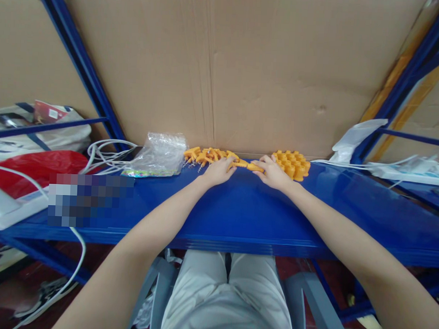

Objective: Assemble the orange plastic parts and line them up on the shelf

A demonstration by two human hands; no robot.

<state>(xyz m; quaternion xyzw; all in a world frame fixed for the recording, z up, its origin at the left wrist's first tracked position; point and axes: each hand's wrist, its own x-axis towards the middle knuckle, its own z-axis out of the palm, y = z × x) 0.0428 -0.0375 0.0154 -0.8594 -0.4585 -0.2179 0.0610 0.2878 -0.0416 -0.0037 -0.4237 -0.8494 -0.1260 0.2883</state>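
Note:
My left hand point(218, 171) is near the back of the blue tabletop, its fingers closed on a small orange piece point(242, 163). Facing it, my right hand point(273, 172) grips another slim orange piece point(255, 167); the two pieces meet or nearly meet between my hands. Beside and behind my left hand lies a pile of orange-handled corkscrews point(205, 155), with thin metal spirals sticking out towards me. A yellow-orange block of tube-like cells point(292, 165) stands just right of my right hand. My fingers partly hide the pieces they hold.
A clear plastic bag point(162, 152) lies left of the pile, near coiled white cables point(105, 154) and a red bag point(41, 169). Cardboard point(263, 74) walls off the back. Blue posts point(78, 56) rise at both sides; white packaging point(355, 141) stands at right.

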